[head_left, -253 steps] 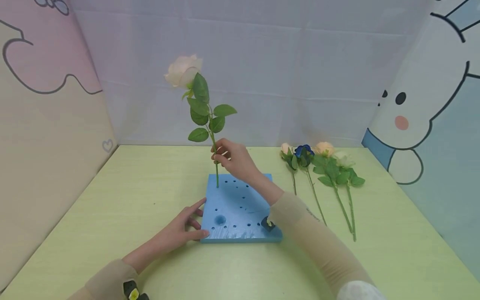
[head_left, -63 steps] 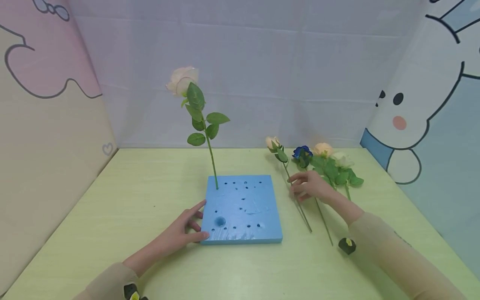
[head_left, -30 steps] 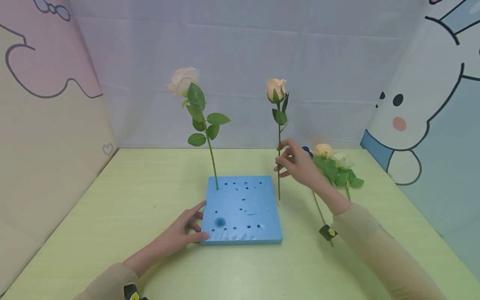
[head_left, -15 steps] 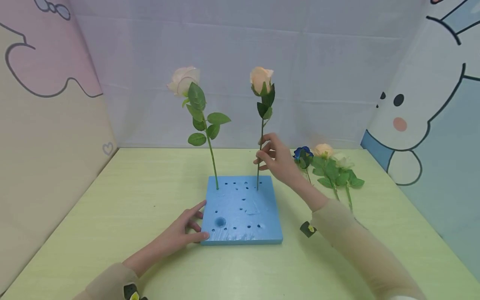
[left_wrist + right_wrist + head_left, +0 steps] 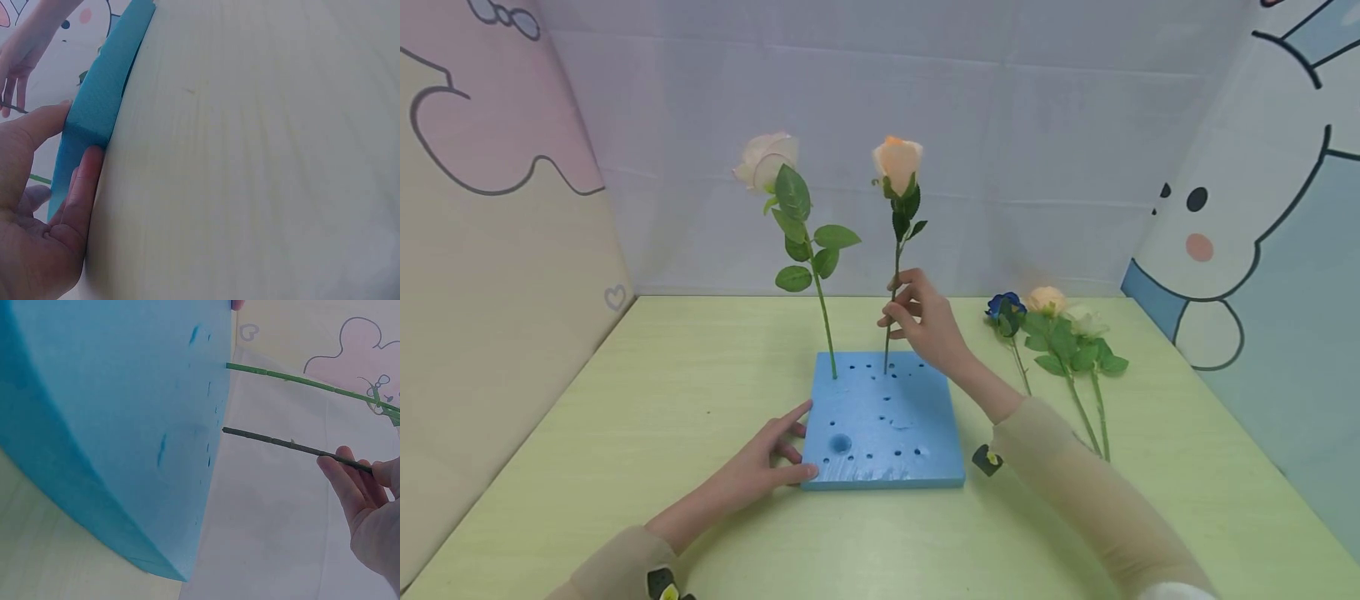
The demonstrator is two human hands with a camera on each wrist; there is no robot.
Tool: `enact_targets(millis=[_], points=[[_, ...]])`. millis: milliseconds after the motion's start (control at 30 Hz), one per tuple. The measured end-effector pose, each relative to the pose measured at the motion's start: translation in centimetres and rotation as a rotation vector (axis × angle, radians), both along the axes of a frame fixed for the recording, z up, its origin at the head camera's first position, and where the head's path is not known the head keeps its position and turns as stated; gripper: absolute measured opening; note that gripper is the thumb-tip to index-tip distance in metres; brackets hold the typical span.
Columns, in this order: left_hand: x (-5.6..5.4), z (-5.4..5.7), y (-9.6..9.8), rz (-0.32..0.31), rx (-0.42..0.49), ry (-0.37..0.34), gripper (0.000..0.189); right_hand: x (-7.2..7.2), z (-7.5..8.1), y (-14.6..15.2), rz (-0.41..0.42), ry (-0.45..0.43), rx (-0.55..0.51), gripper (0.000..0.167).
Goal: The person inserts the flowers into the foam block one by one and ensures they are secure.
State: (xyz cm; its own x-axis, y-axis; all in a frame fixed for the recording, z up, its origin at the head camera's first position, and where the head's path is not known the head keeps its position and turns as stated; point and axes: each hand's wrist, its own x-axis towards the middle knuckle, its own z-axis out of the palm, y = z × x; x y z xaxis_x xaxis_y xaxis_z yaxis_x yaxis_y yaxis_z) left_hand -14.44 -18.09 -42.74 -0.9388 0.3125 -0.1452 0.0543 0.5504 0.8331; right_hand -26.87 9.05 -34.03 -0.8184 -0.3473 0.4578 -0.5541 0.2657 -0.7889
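My right hand (image 5: pixel 928 321) pinches the thin dark stem of a peach rose (image 5: pixel 897 167) and keeps it nearly upright. The stem's lower end (image 5: pixel 226 430) is right at the top face of the blue foam block (image 5: pixel 917 425), near its back row of holes. A pale pink-white rose (image 5: pixel 767 162) with green leaves stands in the block's back left part, leaning a little left. Against the block's left side lies my left hand (image 5: pixel 756 462), fingers extended, its thumb at the near left corner. In the left wrist view its fingertips touch the block's side (image 5: pixel 94 115).
To the right on the table (image 5: pixel 700 350) lie a blue rose (image 5: pixel 1004 307), another peach rose (image 5: pixel 1047 300) and a whitish flower (image 5: pixel 1086 321), stems pointing toward me. Behind the table hangs a pale cloth (image 5: pixel 1037 150). Several small holes and one larger hole (image 5: pixel 840 444) mark the block.
My right hand let go of the pink-white rose, which stands in the block. It then picked up the peach rose, raised it upright and carried it left over the block. My left hand stayed put.
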Motion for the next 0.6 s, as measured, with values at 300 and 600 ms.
enact_targets(millis=[300,600], points=[[0.07,0.00,-0.08,-0.012,0.007,0.010,0.090,0.13,-0.32,-0.56,-0.013,0.000,0.018,0.025],[0.08,-0.06,-0.14,-0.016,0.017,0.008,0.089,0.02,-0.52,-0.78,-0.030,-0.021,0.037,0.019]])
